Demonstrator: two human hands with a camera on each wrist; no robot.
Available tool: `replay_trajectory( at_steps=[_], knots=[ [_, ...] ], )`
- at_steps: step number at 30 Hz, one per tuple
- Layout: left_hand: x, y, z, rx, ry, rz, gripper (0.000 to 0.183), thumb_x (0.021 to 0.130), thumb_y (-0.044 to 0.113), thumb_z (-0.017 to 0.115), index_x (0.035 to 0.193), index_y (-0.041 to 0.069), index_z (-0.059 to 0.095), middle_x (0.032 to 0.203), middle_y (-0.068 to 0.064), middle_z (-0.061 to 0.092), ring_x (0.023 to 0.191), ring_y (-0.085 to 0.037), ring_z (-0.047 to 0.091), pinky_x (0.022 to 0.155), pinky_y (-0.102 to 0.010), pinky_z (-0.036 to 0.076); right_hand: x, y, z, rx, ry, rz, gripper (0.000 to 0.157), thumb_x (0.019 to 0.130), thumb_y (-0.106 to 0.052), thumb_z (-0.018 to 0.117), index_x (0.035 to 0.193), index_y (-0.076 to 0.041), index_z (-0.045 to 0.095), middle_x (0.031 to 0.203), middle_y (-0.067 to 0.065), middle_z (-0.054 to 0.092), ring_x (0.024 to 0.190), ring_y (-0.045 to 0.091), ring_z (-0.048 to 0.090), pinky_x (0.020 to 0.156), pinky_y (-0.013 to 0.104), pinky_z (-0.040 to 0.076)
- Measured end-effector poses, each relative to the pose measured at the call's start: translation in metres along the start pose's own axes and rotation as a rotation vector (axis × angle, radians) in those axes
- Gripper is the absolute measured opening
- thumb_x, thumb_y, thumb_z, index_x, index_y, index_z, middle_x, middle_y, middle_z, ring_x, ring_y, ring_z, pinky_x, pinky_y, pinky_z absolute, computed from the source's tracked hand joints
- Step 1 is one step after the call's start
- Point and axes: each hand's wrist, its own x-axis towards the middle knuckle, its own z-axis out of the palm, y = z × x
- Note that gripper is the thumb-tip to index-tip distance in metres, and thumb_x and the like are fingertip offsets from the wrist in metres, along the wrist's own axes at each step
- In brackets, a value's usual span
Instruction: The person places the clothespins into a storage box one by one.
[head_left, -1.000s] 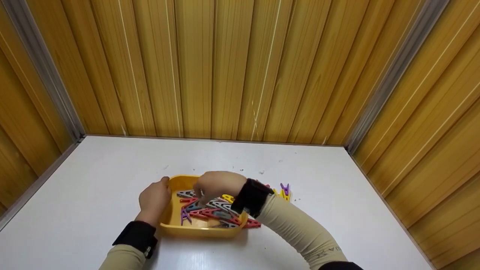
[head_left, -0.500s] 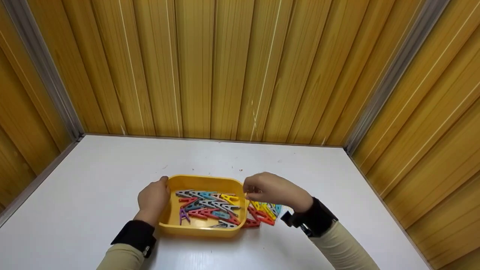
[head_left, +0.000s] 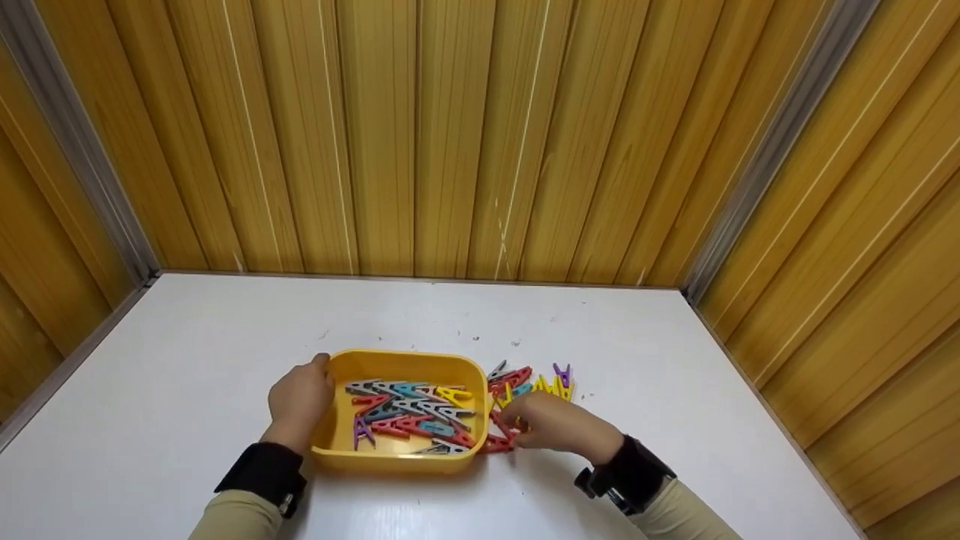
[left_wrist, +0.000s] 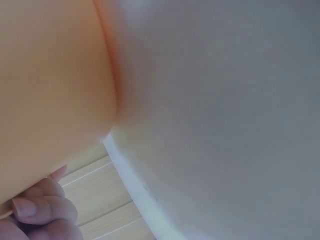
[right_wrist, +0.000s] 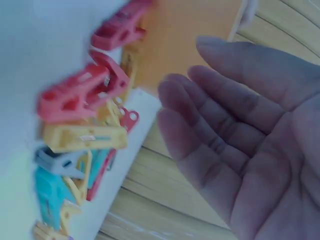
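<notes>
My left hand (head_left: 300,397) grips the left side of a yellow plastic basket (head_left: 397,463), its fingers (left_wrist: 45,206) curled at the rim in the left wrist view. Plastic clothespins (head_left: 431,409) in red, grey, teal, yellow and purple lie loosely inside. Just right of the basket, my right hand (head_left: 559,426) is low over a second heap of clothespins. In the right wrist view its fingers (right_wrist: 200,165) are loosely bent with nothing between them. Beside them lie a red clothespin (right_wrist: 75,95), a pale yellow clothespin (right_wrist: 85,137) and a teal clothespin (right_wrist: 50,195).
A purple clothespin (head_left: 562,373) lies at the far right of the heap. The white table (head_left: 225,337) meets wood-patterned panels (head_left: 450,150) at the back, with another panelled wall (head_left: 847,300) on the right. Small dark marks dot the tabletop behind the basket.
My right hand has come out of the basket, passed over its right rim and lowered to the heap outside. The left hand has kept its grip on the basket.
</notes>
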Motion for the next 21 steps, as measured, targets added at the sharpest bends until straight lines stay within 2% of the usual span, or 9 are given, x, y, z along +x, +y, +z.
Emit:
replay_trajectory(
  at_steps=[5, 11, 21],
  knots=[
    [0.000, 0.000, 0.000, 0.001, 0.001, 0.003, 0.039, 0.100, 0.012, 0.051, 0.135, -0.004, 0.058, 0.099, -0.028, 0.074, 0.087, -0.043, 0.072, 0.074, -0.053, 0.058, 0.011, -0.007, 0.016, -0.063, -0.004, -0.023, 0.018, 0.084, -0.004, 0.078, 0.101, -0.008, 0.076, 0.087, 0.005, 0.074, 0.074, 0.008, 0.059, 0.073, 0.020, 0.050],
    [-0.002, 0.000, 0.000, -0.007, 0.008, 0.006, 0.037, 0.100, 0.011, 0.052, 0.133, -0.004, 0.060, 0.100, -0.028, 0.074, 0.089, -0.043, 0.072, 0.076, -0.054, 0.059, 0.014, -0.007, 0.029, -0.105, 0.019, 0.037, 0.020, 0.083, -0.004, 0.078, 0.100, -0.014, 0.075, 0.085, -0.003, 0.073, 0.079, 0.008, 0.063, 0.080, 0.026, 0.055],
    [0.000, 0.000, -0.001, -0.006, -0.014, -0.012, 0.041, 0.100, 0.012, 0.051, 0.137, -0.004, 0.058, 0.108, -0.029, 0.073, 0.095, -0.045, 0.072, 0.081, -0.056, 0.059, 0.017, -0.001, 0.036, -0.016, 0.033, 0.069, 0.026, 0.089, -0.003, 0.072, 0.109, -0.019, 0.075, 0.094, -0.002, 0.075, 0.088, 0.007, 0.066, 0.087, 0.029, 0.056]
  ],
)
